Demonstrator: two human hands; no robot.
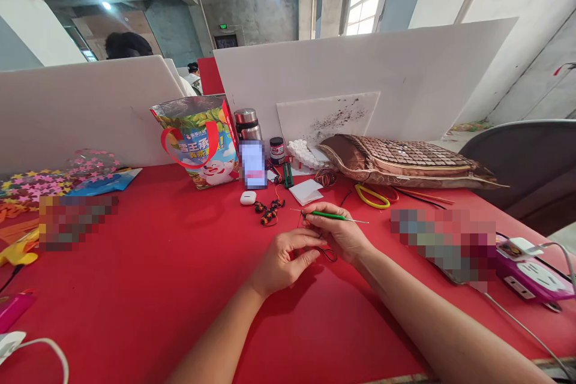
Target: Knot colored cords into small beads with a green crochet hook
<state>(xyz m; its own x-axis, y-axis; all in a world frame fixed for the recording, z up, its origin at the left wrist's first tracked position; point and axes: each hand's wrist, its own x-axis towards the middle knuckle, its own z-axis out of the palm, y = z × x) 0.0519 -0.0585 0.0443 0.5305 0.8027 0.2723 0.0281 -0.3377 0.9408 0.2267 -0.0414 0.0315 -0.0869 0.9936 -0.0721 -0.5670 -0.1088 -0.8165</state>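
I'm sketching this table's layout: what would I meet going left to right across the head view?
Pink and yellow stars, colorful carry bag, upright phone, dark jar, green-handled tool held in the right hand, purple-and-white power strip.

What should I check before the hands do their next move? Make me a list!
1. Right hand holding the green-handled tool: ok.
2. Left hand close beside the right: ok.
3. Dark cord lying straight: not ok, it makes a loop near the hands.
4. Tool's tip caught on the cord: cannot tell, too small.
5. Black-and-orange knotted pieces apart from the hands: ok.
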